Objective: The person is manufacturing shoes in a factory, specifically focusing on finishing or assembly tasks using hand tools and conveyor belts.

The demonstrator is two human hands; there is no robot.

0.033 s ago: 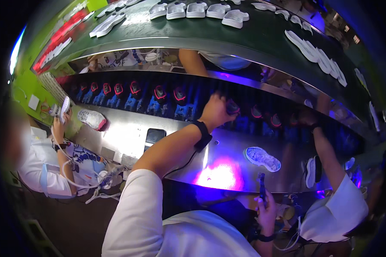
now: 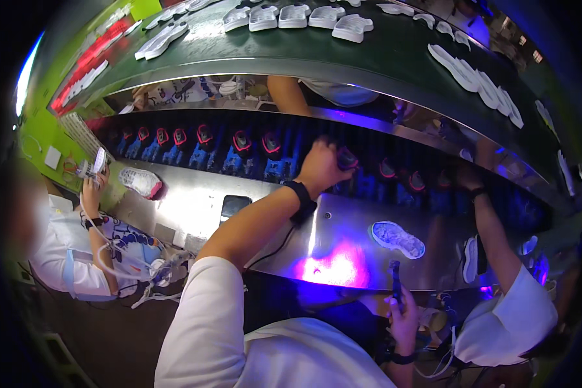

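Observation:
My left hand [image 2: 321, 169] reaches forward over a dark conveyor with blue holders. Its fingers are closed around a dark shoe upper [image 2: 346, 159] with a pinkish collar, tilted toward the right. Down by the near edge of the metal worktop, my right hand [image 2: 403, 318] grips a slim dark tool [image 2: 396, 283] with a wider tip pointing up; its exact kind is unclear. Just beyond that tip lies a pale shoe sole [image 2: 398, 239] on the worktop, under purple light.
More uppers [image 2: 242, 141] stand in a row along the conveyor [image 2: 220, 169]. A dark phone-like slab [image 2: 235, 206] lies on the worktop [image 2: 271, 194]. White soles [image 2: 294, 16] line the green shelf [image 2: 381, 48]. Co-workers sit at left [image 2: 77, 252] and right [image 2: 507, 317], the latter reaching into the conveyor.
My left hand and the shoe upper have shifted very slightly left. The left co-worker's hands have turned the piece they hold. My right hand stays in place.

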